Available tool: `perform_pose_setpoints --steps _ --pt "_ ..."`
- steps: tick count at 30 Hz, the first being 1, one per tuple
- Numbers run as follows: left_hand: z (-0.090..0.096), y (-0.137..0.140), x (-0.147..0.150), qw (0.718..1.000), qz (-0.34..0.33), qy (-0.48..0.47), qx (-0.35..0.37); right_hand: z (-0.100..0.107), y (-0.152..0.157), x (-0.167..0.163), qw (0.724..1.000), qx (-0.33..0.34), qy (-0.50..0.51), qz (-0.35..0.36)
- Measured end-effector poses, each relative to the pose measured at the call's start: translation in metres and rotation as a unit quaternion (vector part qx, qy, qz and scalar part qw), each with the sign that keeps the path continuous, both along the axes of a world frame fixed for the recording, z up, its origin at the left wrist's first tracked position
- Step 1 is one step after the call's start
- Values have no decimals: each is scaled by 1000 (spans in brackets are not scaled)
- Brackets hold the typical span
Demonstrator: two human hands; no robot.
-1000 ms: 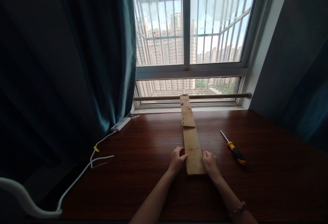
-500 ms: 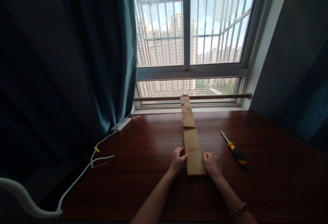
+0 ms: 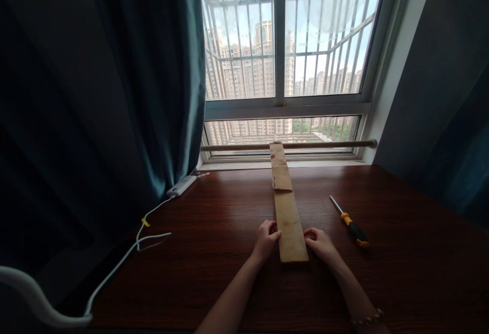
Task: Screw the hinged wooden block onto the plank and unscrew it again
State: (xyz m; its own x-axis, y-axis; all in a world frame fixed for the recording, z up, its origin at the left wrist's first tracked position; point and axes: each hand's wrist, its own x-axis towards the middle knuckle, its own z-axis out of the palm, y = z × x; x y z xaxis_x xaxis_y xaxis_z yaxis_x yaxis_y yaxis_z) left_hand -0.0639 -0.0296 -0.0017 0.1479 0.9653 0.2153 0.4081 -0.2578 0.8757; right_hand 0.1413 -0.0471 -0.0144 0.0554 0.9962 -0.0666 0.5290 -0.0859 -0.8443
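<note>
A long, narrow wooden board runs away from me across the dark wooden table. On its far half is a shorter, rough-edged piece, and the far end reaches the rail in front of the window. My left hand holds the board's left edge near the close end, thumb over the edge. Beside the right edge is my right hand, its thumb and forefinger slightly parted and the fingertips at or just off the wood. To the right lies a screwdriver with a yellow and black handle, its tip pointing away.
The brown table meets the window sill at the back. A horizontal rail crosses below the window. On the left are a blue curtain, a white power strip and its white cable.
My right hand has eased its hold and slid slightly right from the board's edge. My left hand keeps its place on the board, which looks unmoved.
</note>
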Motion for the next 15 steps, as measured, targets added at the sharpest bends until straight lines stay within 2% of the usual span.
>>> perform_pose_setpoints --steps 7,15 --pt "2 -1 1 1000 5 0 -4 12 -7 -4 998 -10 54 -29" --pt "2 -1 1 1000 3 -3 -9 20 -12 -9 996 -4 63 -66"
